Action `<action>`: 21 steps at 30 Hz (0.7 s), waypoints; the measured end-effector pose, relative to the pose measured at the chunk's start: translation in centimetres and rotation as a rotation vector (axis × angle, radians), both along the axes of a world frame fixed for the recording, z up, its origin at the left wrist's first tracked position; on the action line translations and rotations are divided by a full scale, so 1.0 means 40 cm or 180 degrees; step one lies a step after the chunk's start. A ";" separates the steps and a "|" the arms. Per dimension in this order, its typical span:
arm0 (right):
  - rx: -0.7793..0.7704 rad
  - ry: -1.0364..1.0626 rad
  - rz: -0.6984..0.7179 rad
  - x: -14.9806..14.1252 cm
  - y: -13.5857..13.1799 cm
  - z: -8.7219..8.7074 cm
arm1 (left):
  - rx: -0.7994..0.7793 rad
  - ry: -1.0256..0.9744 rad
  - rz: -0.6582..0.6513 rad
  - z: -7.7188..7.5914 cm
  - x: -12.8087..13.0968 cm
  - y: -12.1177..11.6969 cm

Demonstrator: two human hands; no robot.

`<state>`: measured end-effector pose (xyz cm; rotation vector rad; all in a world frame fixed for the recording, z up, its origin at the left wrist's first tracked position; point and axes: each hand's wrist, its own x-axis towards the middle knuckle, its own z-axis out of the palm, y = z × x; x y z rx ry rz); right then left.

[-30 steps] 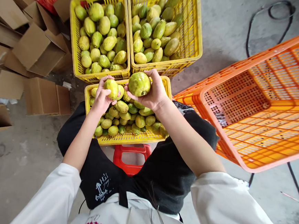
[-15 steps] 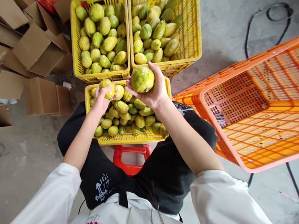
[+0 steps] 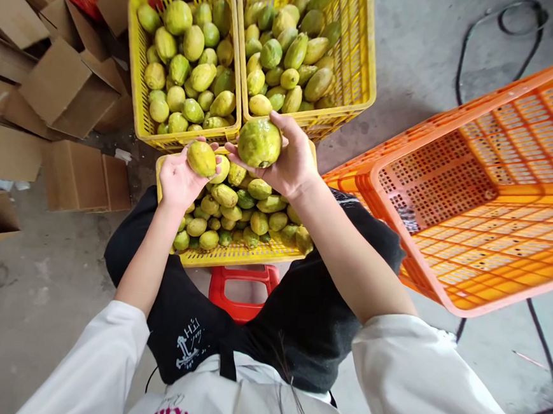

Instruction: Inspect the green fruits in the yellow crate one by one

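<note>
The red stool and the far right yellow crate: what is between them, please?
The head view shows the nearer yellow crate of fruit; above it, the right hand holds a large fruit.

Left hand (image 3: pixel 177 179), right hand (image 3: pixel 296 162), fruit (image 3: pixel 260 143) in each

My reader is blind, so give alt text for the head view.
A person's left hand holds a yellowish fruit and the right hand a larger greenish fruit, above a yellow crate of fruit. Two more such crates sit beyond.

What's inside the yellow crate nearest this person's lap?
Many green and yellow fruits are heaped in the crate. The ones underneath are covered, and the left hand and right hand hide parts of the far side.
</note>
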<state>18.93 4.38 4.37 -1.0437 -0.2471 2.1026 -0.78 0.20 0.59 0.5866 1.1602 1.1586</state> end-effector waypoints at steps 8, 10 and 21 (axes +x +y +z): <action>0.0191 -0.0029 -0.0239 0.001 0.007 -0.010 | -0.0074 0.0016 -0.0007 0.001 0.008 -0.002; 0.0184 -0.0045 -0.0212 -0.002 0.006 -0.016 | -0.0071 0.0063 0.0006 -0.007 0.006 0.001; 0.0066 -0.0210 0.0560 -0.006 0.005 -0.022 | 0.0004 0.0294 -0.0155 -0.025 0.019 -0.003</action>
